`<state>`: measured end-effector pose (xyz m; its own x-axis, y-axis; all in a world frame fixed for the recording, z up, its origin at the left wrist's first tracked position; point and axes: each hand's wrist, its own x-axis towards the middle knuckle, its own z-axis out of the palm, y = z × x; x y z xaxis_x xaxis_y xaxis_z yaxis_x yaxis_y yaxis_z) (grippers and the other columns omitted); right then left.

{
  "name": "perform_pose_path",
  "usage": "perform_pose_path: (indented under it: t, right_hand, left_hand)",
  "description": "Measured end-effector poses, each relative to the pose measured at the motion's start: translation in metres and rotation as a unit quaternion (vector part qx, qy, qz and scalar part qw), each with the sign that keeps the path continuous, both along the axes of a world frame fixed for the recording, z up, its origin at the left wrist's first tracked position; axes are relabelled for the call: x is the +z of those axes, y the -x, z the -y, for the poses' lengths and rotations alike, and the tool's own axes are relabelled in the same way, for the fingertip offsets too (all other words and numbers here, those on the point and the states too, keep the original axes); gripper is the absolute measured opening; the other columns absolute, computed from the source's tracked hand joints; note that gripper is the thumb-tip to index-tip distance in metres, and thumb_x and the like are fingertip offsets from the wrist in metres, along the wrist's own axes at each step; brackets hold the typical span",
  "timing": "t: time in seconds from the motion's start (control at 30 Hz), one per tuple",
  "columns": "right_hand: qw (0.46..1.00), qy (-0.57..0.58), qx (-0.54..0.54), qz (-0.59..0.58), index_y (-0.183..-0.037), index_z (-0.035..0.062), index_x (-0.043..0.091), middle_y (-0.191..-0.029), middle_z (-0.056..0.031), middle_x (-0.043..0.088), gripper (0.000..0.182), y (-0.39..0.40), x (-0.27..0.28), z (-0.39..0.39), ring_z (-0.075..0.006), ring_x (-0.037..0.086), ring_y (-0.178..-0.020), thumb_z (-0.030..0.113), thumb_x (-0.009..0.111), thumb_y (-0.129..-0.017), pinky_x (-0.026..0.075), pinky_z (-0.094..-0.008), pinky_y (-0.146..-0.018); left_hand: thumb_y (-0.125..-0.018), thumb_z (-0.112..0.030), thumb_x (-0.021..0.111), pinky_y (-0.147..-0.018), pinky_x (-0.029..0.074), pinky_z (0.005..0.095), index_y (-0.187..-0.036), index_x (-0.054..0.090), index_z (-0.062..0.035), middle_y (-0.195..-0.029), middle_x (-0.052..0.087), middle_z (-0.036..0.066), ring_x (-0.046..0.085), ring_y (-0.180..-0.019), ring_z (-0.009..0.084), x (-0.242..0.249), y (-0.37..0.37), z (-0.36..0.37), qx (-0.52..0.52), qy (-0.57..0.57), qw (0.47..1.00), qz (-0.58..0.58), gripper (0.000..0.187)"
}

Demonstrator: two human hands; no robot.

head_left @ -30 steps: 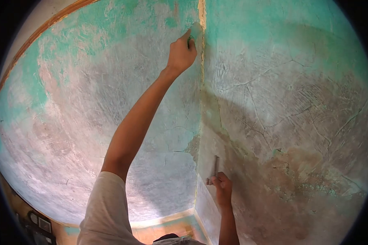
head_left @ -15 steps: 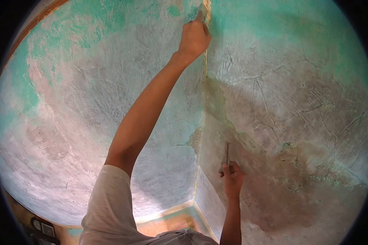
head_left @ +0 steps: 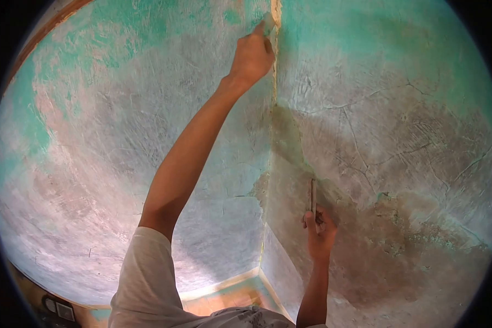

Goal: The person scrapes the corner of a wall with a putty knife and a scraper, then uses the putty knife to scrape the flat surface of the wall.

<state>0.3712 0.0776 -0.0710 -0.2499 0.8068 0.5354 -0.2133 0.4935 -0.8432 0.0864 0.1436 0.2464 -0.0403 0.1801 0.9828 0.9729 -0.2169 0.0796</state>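
Reaching up with the left hand (head_left: 251, 56) to the corner seam (head_left: 276, 16), a ragged, yellowish line between the left wall (head_left: 120, 142) and the right wall (head_left: 421, 153). Points the index finger (head_left: 259, 29) upward, with the other fingers curled in, pinching a thin greyish blade (head_left: 268, 24) just beside the seam. Cannot tell the full shape of this blade, blurred and partly hidden, nor firm contact with the wall from a slight gap.

Grips a narrow tool (head_left: 312, 195) in the right hand (head_left: 322, 238), well below the left hand and in front of the right wall. Holds this tool upright, nearly edge-on to the view, with the thumb on the near side and the fingers bent around the lower part. Cannot tell contact between tool and wall.

Wears a pale sleeve (head_left: 142, 273) on the left arm, with the forearm bare. Faces green paint across the top of both walls, greyish plaster below, branching cracks (head_left: 357, 139) on the right wall and, lower there, a brown patch (head_left: 382, 273).
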Motion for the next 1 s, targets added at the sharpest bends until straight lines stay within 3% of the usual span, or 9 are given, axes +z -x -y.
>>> perform_pose_path:
  t: [0.17, 0.27, 0.37, 0.57, 0.77, 0.9, 1.0]
  right_hand:
    - [1.0, -0.003, -0.015, 0.004, -0.109, -0.0015, 0.069, -0.08, -0.0056, 0.07, 0.017, 0.002, -0.005, -0.007, -0.011, 0.065, -0.072, 0.013, 0.07, -0.1, 0.051, -0.0279, -0.069]
    - [0.998, -0.029, -0.033, 0.035, -0.105, -0.0017, 0.066, -0.08, -0.003, 0.063, 0.017, -0.004, 0.0, -0.006, -0.0107, 0.057, -0.072, 0.015, 0.067, -0.103, 0.048, -0.0281, -0.069]
    - [0.999, -0.03, -0.013, 0.02, -0.104, -0.0019, 0.066, -0.079, -0.003, 0.063, 0.016, -0.009, -0.006, -0.014, -0.0108, 0.058, -0.073, 0.015, 0.067, -0.103, 0.048, -0.0282, -0.069]
    - [0.997, -0.038, -0.053, 0.046, -0.105, -0.0021, 0.068, -0.073, -0.0049, 0.066, 0.018, -0.006, -0.008, -0.014, -0.0108, 0.062, -0.067, 0.015, 0.07, -0.099, 0.049, -0.0283, -0.066]
    - [0.995, -0.043, -0.046, 0.078, -0.106, -0.0038, 0.066, -0.076, -0.0037, 0.064, 0.021, -0.008, -0.02, -0.02, -0.0108, 0.06, -0.07, 0.017, 0.069, -0.102, 0.049, -0.0282, -0.068]
    - [0.992, -0.056, -0.062, 0.096, -0.109, -0.0044, 0.067, -0.077, -0.0041, 0.065, 0.022, -0.009, -0.021, -0.019, -0.0109, 0.061, -0.07, 0.017, 0.07, -0.101, 0.049, -0.0278, -0.068]
    - [0.992, -0.054, -0.059, 0.093, -0.109, -0.0031, 0.068, -0.077, -0.0051, 0.066, 0.021, -0.007, -0.021, -0.02, -0.012, 0.062, -0.069, 0.015, 0.071, -0.099, 0.05, -0.0291, -0.07]
  left_hand:
    - [-0.1, -0.006, 0.056, -0.074, 0.055, 0.0478, -0.149, 0.048, 0.0045, -0.084, 0.068, 0.029, 0.069, -0.076, 0.0417, -0.039, 0.012, -0.005, 0.013, -0.018, 1.0, -0.012, 0.05]
    - [-0.101, -0.006, 0.055, -0.074, 0.055, 0.047, -0.151, 0.046, 0.005, -0.085, 0.067, 0.029, 0.069, -0.078, 0.0414, -0.034, 0.0, -0.012, 0.002, -0.006, 1.0, 0.015, 0.052]
    - [-0.102, -0.005, 0.055, -0.074, 0.054, 0.0474, -0.152, 0.043, 0.0065, -0.085, 0.066, 0.029, 0.069, -0.077, 0.0408, -0.025, -0.006, -0.011, -0.014, 0.005, 0.999, 0.035, 0.053]
    - [-0.102, -0.005, 0.054, -0.074, 0.054, 0.0491, -0.153, 0.039, 0.0084, -0.09, 0.067, 0.029, 0.068, -0.078, 0.0412, -0.056, -0.005, -0.014, -0.04, -0.028, 0.998, 0.05, 0.054]
    - [-0.102, -0.004, 0.053, -0.074, 0.053, 0.0492, -0.153, 0.039, 0.0092, -0.092, 0.067, 0.028, 0.068, -0.08, 0.0408, -0.013, -0.014, -0.025, -0.005, -0.029, 0.999, 0.028, 0.054]
    - [-0.101, -0.002, 0.053, -0.073, 0.054, 0.0484, -0.152, 0.04, 0.0104, -0.091, 0.067, 0.029, 0.068, -0.078, 0.0402, -0.019, -0.009, -0.016, -0.01, 0.008, 0.999, 0.043, 0.054]
    - [-0.1, -0.002, 0.053, -0.072, 0.054, 0.0479, -0.152, 0.04, 0.0104, -0.09, 0.067, 0.029, 0.068, -0.075, 0.0396, -0.031, -0.004, -0.013, 0.025, -0.027, 0.999, -0.015, 0.054]
